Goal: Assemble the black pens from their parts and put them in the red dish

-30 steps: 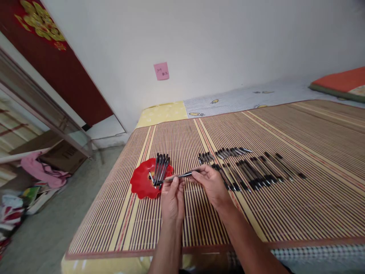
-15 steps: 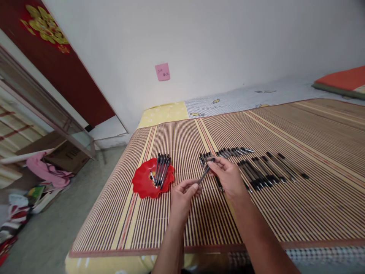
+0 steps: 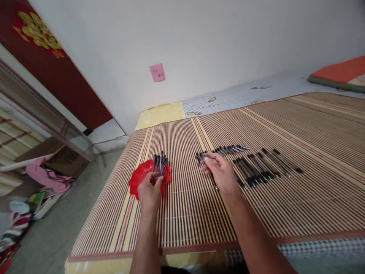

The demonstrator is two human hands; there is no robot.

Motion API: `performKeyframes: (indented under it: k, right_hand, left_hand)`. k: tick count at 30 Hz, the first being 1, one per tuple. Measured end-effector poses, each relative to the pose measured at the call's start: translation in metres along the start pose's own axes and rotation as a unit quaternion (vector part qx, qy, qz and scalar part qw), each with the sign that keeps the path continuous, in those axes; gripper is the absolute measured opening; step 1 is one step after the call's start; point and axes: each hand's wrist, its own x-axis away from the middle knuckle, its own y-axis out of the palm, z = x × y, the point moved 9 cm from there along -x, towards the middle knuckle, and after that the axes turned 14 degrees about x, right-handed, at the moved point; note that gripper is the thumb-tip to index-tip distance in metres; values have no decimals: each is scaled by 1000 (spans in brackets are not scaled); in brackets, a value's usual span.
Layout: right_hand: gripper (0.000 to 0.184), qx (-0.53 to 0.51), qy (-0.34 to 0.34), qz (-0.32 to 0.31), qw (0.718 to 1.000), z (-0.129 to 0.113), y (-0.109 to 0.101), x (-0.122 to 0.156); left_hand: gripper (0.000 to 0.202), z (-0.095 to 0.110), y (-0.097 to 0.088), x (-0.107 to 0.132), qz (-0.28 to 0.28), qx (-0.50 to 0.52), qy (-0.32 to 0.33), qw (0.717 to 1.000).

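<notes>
My left hand [image 3: 149, 191] is over the right part of a red scalloped plate [image 3: 137, 177], its fingers closed on a black pen [image 3: 162, 161]. Beside that pen, several capped black pens [image 3: 155, 161] lie bunched on the plate, their lower ends hidden by the hand. My right hand [image 3: 219, 171] hovers at the left end of a row of small dark pen caps [image 3: 228, 149], thumb and fingers loosely apart, with nothing visible between them. Right of it, several uncapped pens [image 3: 251, 171] lie slanted side by side on the striped mat.
The striped bamboo mat [image 3: 182, 217] covers the bed up to its front edge. A lone dark cap [image 3: 299, 171] lies at the far right of the pens. A folded orange cloth [image 3: 339, 72] sits at the back right. A pink note [image 3: 157, 72] is on the wall.
My left hand has moved left with the pen, from between the hands to the red plate. My right hand has let go of the pen and stays near the caps.
</notes>
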Motion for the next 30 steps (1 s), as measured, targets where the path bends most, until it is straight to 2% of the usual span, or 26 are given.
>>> performKeyframes:
  k: [3, 9, 13, 20, 26, 30]
  right_hand:
    - [34, -6, -2, -15, 1000, 3, 4, 0]
    - [33, -13, 10, -12, 1000, 1, 3, 0]
    - [33, -19, 17, -4, 1000, -2, -1, -1]
    - [32, -4, 10, -13, 1000, 0, 1, -1]
    - [34, 13, 11, -35, 999, 3, 6, 0]
    - [35, 12, 13, -33, 999, -2, 4, 1]
  left_hand:
    - [10, -3, 5, -6, -12, -68, 15, 997]
    - [9, -17, 9, -7, -32, -113, 8, 993]
    - [12, -17, 7, -5, -25, -127, 29, 991]
    - [12, -13, 16, -5, -38, -203, 17, 978]
    - [12, 4, 22, 0, -38, -201, 90, 975]
    - [13, 4, 21, 4, -28, -203, 120, 971]
